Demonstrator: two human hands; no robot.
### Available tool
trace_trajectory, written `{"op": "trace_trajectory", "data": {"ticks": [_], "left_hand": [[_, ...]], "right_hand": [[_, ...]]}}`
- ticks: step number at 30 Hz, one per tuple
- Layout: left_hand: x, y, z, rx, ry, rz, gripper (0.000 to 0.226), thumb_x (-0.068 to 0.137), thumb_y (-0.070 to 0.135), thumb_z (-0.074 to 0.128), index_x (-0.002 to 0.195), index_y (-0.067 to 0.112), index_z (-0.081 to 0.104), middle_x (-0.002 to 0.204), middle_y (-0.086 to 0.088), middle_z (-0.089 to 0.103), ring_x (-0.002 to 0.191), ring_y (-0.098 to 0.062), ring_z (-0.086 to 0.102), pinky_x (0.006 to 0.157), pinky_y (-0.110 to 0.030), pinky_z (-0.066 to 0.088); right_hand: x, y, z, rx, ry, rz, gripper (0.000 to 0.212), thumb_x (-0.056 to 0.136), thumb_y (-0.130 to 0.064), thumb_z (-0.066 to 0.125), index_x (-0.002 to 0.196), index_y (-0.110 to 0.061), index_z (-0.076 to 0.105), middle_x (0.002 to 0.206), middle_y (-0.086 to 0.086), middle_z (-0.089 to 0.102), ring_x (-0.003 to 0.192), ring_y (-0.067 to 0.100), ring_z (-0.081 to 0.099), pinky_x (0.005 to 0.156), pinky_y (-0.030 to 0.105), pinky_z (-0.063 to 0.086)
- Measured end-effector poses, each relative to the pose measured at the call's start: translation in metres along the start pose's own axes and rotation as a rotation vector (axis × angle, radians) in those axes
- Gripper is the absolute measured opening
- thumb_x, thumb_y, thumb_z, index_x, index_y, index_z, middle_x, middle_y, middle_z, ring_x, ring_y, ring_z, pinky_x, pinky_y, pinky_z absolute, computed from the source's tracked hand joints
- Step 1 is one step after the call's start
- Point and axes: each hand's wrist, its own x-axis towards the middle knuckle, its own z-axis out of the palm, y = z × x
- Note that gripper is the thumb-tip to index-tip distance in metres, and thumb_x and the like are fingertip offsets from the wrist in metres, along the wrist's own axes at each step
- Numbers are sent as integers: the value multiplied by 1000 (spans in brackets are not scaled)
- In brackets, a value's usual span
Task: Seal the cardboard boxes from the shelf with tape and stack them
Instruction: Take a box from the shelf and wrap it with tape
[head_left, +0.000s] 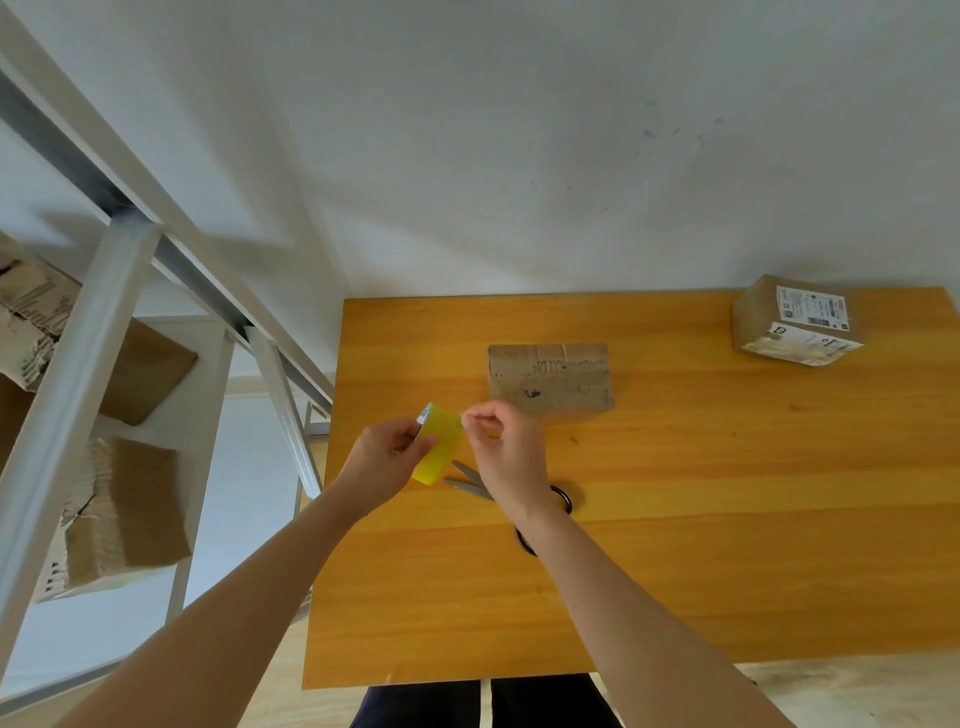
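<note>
Head view: the left hand (384, 460) grips the yellow tape roll (440, 449), fingers curled round it; the right hand (509, 457) pinches its rim at 2 o'clock. The cardboard box (550, 376) lies on the table (727, 519) at 1 o'clock of both hands, untouched.

A yellow tape roll (439, 444) is held above the bench (675, 545) in the left hand (382, 462). A plain cardboard box (550, 378) is laid flat mid-bench, and a labelled box (795, 322) is set at its far right corner.
</note>
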Motion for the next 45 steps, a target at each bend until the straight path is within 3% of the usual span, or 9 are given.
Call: {"op": "trace_trajectory", "data": {"ticks": [7, 12, 15, 18, 24, 29, 35, 41, 45], "left_hand": [[7, 20, 2, -36, -137, -31, 23, 100, 28, 44, 93, 8, 52, 64, -3, 46, 53, -9, 38, 47, -22, 31], [13, 33, -8, -16, -166, 38, 24, 99, 30, 47, 89, 10, 55, 57, -1, 59, 50, -8, 48, 48, -23, 34], [20, 36, -11, 107, -161, 79, 24, 98, 34, 49, 88, 13, 57, 71, -18, 62, 56, -16, 48, 53, -31, 35], [26, 42, -11, 148, -153, 116, 22, 97, 35, 50, 89, 16, 56, 68, -12, 60, 53, -15, 46, 50, -29, 34], [31, 47, -18, 279, -155, 262, 24, 97, 34, 50, 98, 11, 57, 76, -8, 61, 66, -27, 56, 54, -32, 40], [35, 46, -20, 412, -156, 351, 26, 96, 39, 49, 101, 15, 57, 78, 2, 57, 61, -17, 52, 52, -29, 39], [38, 39, -22, 308, -132, 315, 19, 95, 40, 51, 85, 23, 51, 64, 6, 51, 57, -22, 50, 51, -29, 34], [58, 35, -29, 342, -159, 128, 43, 89, 51, 55, 64, 19, 44, 56, 0, 43, 53, -16, 40, 51, -31, 31], [72, 41, -36, 192, -153, 85, 46, 83, 50, 64, 61, 14, 47, 55, 2, 40, 50, -10, 38, 48, -25, 29]], "right_hand": [[23, -20, -9, 331, 16, 281, 18, 80, -4, 77, 92, -7, 64, 88, 16, 69, 86, 31, 69, 76, 36, 60], [38, -19, -30, 369, -131, 343, 69, 74, -3, 82, 123, -34, 44, 83, 13, 72, 77, 17, 73, 62, 24, 58], [46, -21, -37, 191, -181, 337, 34, 76, -10, 82, 108, -12, 68, 83, 4, 73, 78, 16, 73, 64, 28, 60], [52, -22, -40, 80, -150, 277, 5, 80, -17, 80, 83, -16, 75, 81, 1, 74, 77, 18, 72, 70, 34, 61], [63, -27, -53, 35, -246, 450, 11, 82, -26, 76, 85, -16, 72, 89, 1, 74, 88, 14, 69, 76, 28, 58], [68, -31, -60, 203, -276, 700, 19, 80, -14, 78, 95, -5, 71, 93, 7, 72, 84, 17, 68, 70, 28, 56], [60, -31, -52, 150, -159, 478, 10, 86, -20, 73, 79, -13, 72, 86, 4, 72, 88, 17, 67, 84, 31, 55], [44, -19, -36, 77, 48, 297, 18, 90, -31, 68, 80, -16, 68, 77, -1, 68, 65, 0, 60, 58, 9, 45], [50, -13, -34, 53, 175, 235, 19, 92, -26, 66, 92, -8, 69, 83, -2, 67, 75, 1, 61, 63, 6, 45]]}}
